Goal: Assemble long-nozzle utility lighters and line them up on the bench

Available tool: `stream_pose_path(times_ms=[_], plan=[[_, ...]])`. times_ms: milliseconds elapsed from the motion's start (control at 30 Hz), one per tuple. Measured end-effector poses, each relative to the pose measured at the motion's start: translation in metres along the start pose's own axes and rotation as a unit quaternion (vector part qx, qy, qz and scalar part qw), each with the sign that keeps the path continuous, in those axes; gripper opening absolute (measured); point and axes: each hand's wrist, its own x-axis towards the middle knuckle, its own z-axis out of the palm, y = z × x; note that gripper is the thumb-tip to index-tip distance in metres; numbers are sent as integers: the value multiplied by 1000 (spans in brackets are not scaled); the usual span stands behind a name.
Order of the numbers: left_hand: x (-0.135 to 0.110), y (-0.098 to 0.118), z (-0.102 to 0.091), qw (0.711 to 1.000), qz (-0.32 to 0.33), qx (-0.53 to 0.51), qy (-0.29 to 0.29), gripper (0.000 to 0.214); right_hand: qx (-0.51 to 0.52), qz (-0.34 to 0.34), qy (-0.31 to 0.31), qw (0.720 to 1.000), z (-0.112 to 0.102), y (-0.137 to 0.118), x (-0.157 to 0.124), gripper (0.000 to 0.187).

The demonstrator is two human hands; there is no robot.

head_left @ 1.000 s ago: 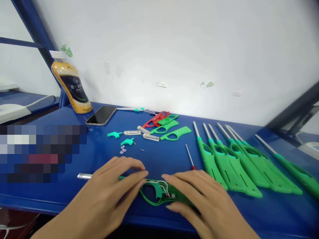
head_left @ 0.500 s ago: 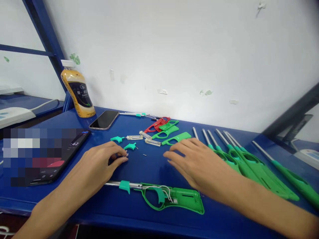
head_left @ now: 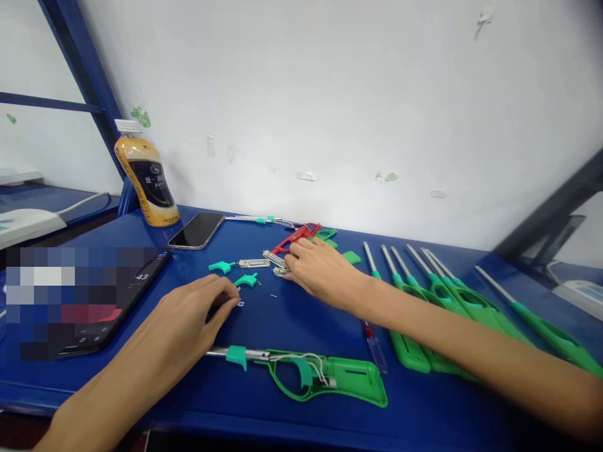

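Observation:
My left hand (head_left: 195, 314) rests on the blue table (head_left: 292, 314), thumb and forefinger pinched at a small white piece (head_left: 240, 304). Just in front of it lies an opened green lighter half (head_left: 330, 376) with a teal trigger, white wires and a metal tube. My right hand (head_left: 320, 271) reaches across to the pile of green handle shells (head_left: 351, 257) and the red shell (head_left: 296, 235). Its fingers lie flat over the shells, with the tips touching a small metal part (head_left: 280, 271). Two loose teal triggers (head_left: 247, 280) and another metal part (head_left: 254, 263) lie between my hands.
A row of several assembled green lighters (head_left: 447, 301) lies at the right, partly under my right forearm, with a red-handled screwdriver (head_left: 375, 345) beside it. A yellow bottle (head_left: 146, 176) and a phone (head_left: 196, 230) stand at the back left. Another phone (head_left: 117, 301) lies at the left.
Both hands left the opened lighter half. My left hand went to the small white pieces and pinched there. My right hand swung up and left onto the pile of shells.

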Motion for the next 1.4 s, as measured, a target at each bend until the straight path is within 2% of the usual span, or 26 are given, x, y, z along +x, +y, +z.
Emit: stream_pose_path(times_ms=[133,300,433,467,567,700,900,1167,1400], plan=[[1,6,-4,999,18,-20,22,29,1,13,-5,1000,-13,3,-15,23],[-1,26,-7,995,42,-55,68,25,41,21,35,998,-33,1,-64,10],[-10,54,-6,985,80,-120,90,14,87,47,92,991,-46,-24,-108,29],[-12,60,-6,982,87,-138,93,13,112,62,124,984,-48,-33,-116,27],[-16,77,-3,976,87,-178,92,17,189,113,166,961,-48,-60,-131,21],[-17,89,0,969,66,-225,77,22,234,137,207,940,-32,-81,-135,15],[-18,100,1,950,17,-305,62,31,206,112,291,927,-10,-85,-126,17],[-17,101,3,945,-8,-319,67,30,191,97,301,929,-11,-86,-123,21],[-22,99,5,948,-20,-316,26,24,180,97,293,934,-9,-84,-129,24]])
